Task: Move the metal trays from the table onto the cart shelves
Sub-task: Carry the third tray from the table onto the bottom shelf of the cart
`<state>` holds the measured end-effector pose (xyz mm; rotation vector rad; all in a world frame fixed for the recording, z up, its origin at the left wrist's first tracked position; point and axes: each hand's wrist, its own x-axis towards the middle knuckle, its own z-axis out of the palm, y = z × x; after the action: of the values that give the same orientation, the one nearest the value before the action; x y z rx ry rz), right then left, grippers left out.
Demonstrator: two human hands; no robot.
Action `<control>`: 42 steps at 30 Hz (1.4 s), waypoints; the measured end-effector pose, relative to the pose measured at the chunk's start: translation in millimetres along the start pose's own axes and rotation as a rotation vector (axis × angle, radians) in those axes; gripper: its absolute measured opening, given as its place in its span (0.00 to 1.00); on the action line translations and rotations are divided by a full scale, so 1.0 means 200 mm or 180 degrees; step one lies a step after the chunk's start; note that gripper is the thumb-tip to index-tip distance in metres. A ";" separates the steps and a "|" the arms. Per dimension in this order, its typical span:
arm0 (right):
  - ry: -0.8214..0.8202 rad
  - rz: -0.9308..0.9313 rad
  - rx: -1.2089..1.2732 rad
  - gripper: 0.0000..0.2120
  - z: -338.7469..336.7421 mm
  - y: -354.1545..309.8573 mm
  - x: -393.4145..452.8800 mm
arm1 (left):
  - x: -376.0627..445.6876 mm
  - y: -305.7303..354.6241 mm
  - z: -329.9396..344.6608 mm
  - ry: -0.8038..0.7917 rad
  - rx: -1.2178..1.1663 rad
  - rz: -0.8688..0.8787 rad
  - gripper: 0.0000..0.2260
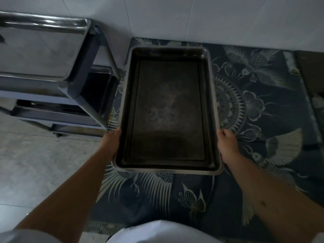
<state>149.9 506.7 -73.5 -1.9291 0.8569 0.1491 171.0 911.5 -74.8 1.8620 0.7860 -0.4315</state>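
A deep rectangular metal tray sits lengthwise in front of me over the table's dark blue patterned cloth. My left hand grips the tray's left rim near the close corner. My right hand grips the right rim opposite it. Whether the tray rests on the cloth or is lifted off it cannot be told. To the left stands the steel cart, with a shiny tray on its top shelf and a dark tray partly visible on a lower shelf.
A white tiled wall runs behind the table and cart. Pale floor tiles lie at the lower left. A brown surface adjoins the cloth at the far right. My white garment fills the bottom edge.
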 end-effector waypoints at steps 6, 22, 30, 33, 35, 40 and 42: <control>0.0116 -0.0160 0.0092 0.17 -0.04 0.02 -0.10 | -0.13 -0.01 -0.05 0.0361 0.0121 0.0432 0.21; -0.0360 -0.1021 0.0159 0.11 0.05 -0.35 -0.53 | -0.68 -0.25 -0.58 0.1114 -0.0444 0.0709 0.20; -0.0822 -0.1407 0.0134 0.10 0.43 -0.59 -0.99 | -0.94 -0.61 -1.12 0.1540 -0.0891 0.0607 0.24; -0.1058 -0.1458 0.0047 0.11 0.66 -0.61 -1.23 | -1.06 -0.84 -1.39 0.1819 -0.0998 0.0541 0.23; -0.1226 -0.1539 -0.0060 0.11 0.85 -0.60 -1.40 | -1.15 -1.03 -1.57 0.2059 -0.0965 0.0432 0.22; -0.1623 -0.1685 -0.0308 0.10 1.33 -0.55 -1.87 | -1.39 -1.50 -1.97 0.2519 -0.0901 0.0007 0.21; -0.1828 -0.1684 -0.0362 0.10 1.51 -0.54 -2.04 | -1.47 -1.67 -2.09 0.2648 -0.0959 -0.0083 0.21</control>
<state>-12.2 987.8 32.6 -1.9974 -0.0471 0.4119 -295.8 1285.2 52.4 1.7195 1.3332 0.4730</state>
